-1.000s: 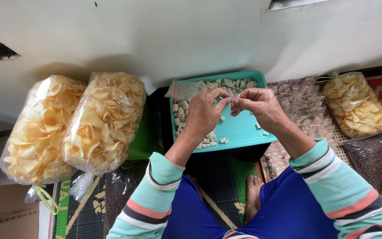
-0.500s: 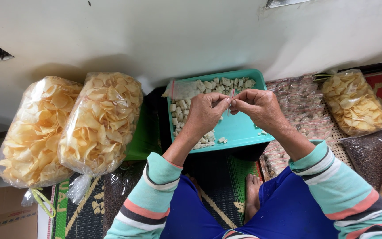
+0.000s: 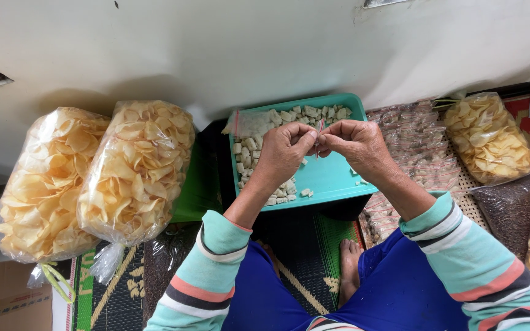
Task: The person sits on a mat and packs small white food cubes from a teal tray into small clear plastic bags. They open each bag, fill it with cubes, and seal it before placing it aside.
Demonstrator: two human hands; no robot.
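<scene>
my left hand (image 3: 283,153) and my right hand (image 3: 357,144) meet over the teal tray (image 3: 332,178), fingertips pinched shut from both sides on the top of a small clear bag (image 3: 319,130) with a red strip. compared with a second ago my hands are pressed closer together and the bag mouth is drawn narrower between them, so the closing looks nearly finished to me. the grip of each hand is tight, only thumb and forefinger working, the other fingers curled. below my grip, pale snack pieces (image 3: 259,150) lie loose in the tray. to the right of my hands sit filled small packets (image 3: 412,132); far to the left stand two big bags of chips (image 3: 136,168).
</scene>
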